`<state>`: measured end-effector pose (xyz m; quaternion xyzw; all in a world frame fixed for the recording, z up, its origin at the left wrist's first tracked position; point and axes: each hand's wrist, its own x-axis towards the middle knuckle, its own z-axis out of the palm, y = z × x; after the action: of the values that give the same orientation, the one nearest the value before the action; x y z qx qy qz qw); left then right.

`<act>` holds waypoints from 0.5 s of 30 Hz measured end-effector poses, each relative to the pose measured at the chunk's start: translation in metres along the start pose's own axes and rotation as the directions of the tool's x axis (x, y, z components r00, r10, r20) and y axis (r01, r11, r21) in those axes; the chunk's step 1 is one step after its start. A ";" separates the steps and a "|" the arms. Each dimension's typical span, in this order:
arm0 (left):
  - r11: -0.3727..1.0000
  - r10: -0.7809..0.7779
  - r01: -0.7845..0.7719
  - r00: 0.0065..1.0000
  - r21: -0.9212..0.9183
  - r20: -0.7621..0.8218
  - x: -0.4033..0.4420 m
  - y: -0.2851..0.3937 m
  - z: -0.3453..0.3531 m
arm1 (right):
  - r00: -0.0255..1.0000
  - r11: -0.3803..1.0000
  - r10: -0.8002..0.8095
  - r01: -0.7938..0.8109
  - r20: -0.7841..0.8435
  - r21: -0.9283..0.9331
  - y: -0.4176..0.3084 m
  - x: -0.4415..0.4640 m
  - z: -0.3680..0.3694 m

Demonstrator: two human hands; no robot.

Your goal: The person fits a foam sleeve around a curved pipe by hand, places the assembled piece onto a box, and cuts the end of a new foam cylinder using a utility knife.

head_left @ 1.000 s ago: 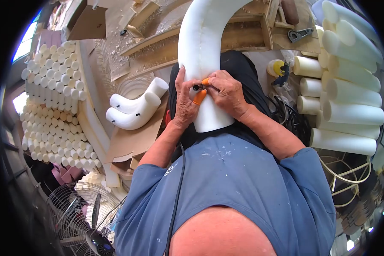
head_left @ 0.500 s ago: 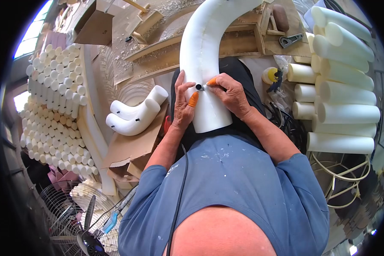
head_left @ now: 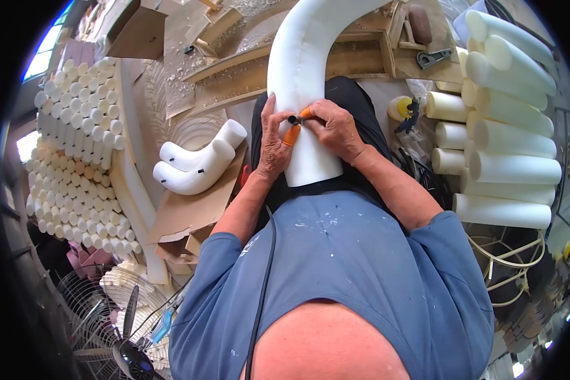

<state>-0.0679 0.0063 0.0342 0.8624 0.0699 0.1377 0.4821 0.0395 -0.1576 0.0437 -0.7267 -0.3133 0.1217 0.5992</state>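
A large white curved foam piece (head_left: 294, 60) lies across my lap, its wide end toward my body. A small black tube-shaped piece (head_left: 292, 120) stands on its surface. My left hand (head_left: 275, 140) pinches this black piece between thumb and finger, the thumb wearing an orange finger cover (head_left: 292, 135). From the other side my right hand (head_left: 337, 130) closes its fingertips, one under an orange cover, right beside the black piece. Whatever lies between those right fingertips is too small to make out.
Ahead is a workbench (head_left: 177, 95) strewn with shavings, holding a wooden frame. Two smaller white elbows (head_left: 199, 174) with black pegs rest on cardboard to the left. White foam cylinders (head_left: 513, 168) are stacked at right; a fan (head_left: 130, 316) stands at lower left.
My fingers stay at the black piece, with the right hand shifted slightly in toward it. The whole view has moved a little; the foam piece lies much as before.
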 end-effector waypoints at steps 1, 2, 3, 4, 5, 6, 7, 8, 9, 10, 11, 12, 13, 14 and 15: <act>1.000 -0.002 0.002 1.000 -0.019 0.003 -0.001 0.000 -0.002 | 0.999 0.996 0.039 -0.040 0.018 0.074 -0.002 -0.001 -0.006; 0.999 -0.007 0.008 1.000 -0.040 0.008 -0.004 0.000 -0.004 | 0.996 0.986 0.081 -0.086 0.040 0.146 -0.005 -0.005 -0.010; 0.998 -0.015 0.016 1.000 -0.063 0.014 -0.007 0.004 -0.004 | 0.992 0.971 0.122 -0.110 -0.044 0.212 -0.007 -0.012 -0.012; 0.991 -0.036 0.031 0.999 -0.129 -0.033 -0.012 0.010 -0.002 | 0.978 0.952 0.167 -0.127 -0.123 0.279 -0.007 -0.020 -0.012; 0.980 -0.057 0.041 0.995 -0.193 -0.077 -0.019 0.016 0.000 | 0.956 0.928 0.214 -0.136 -0.199 0.346 -0.008 -0.026 -0.013; 0.965 -0.081 0.049 0.990 -0.256 -0.119 -0.025 0.028 0.000 | 0.968 0.980 0.138 -0.103 -0.210 0.170 -0.011 -0.034 -0.016; 0.990 -0.132 0.124 0.983 -0.064 -0.126 -0.035 0.047 -0.001 | 0.976 0.998 0.063 -0.067 -0.208 -0.012 -0.017 -0.046 -0.019; 0.993 -0.117 0.117 0.984 -0.009 -0.137 -0.044 0.056 0.002 | 0.981 0.981 -0.014 -0.024 -0.193 -0.193 -0.025 -0.056 -0.022; 0.993 -0.101 0.109 0.984 0.046 -0.149 -0.050 0.062 0.007 | 0.984 0.979 0.030 -0.065 -0.177 -0.193 -0.036 -0.064 -0.023; 0.989 -0.090 0.107 0.983 0.101 -0.160 -0.055 0.066 0.011 | 0.986 0.983 0.036 -0.065 -0.166 -0.171 -0.037 -0.069 -0.023; 0.987 -0.063 0.083 0.987 0.138 -0.146 -0.057 0.064 0.016 | 0.988 0.987 0.041 -0.063 -0.150 -0.146 -0.035 -0.074 -0.023; 0.977 -0.040 0.068 0.990 0.204 -0.137 -0.058 0.061 0.019 | 0.990 0.991 0.046 -0.062 -0.134 -0.119 -0.032 -0.076 -0.021; 0.962 -0.019 0.051 0.992 0.267 -0.121 -0.059 0.057 0.021 | 0.985 0.987 -0.074 0.051 -0.153 -0.152 -0.029 -0.075 -0.017; 0.945 0.001 0.033 0.995 0.327 -0.102 -0.059 0.053 0.025 | 0.987 0.988 -0.089 0.070 -0.134 -0.141 -0.025 -0.073 -0.014; 0.934 0.061 -0.012 0.990 0.357 -0.124 -0.056 0.051 0.029 | 0.988 0.988 -0.103 0.088 -0.112 -0.127 -0.022 -0.070 -0.010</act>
<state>-0.1135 -0.0576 0.0534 0.9253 0.1096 0.1891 0.3098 -0.0155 -0.2059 0.0531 -0.7520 -0.3188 0.0302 0.5762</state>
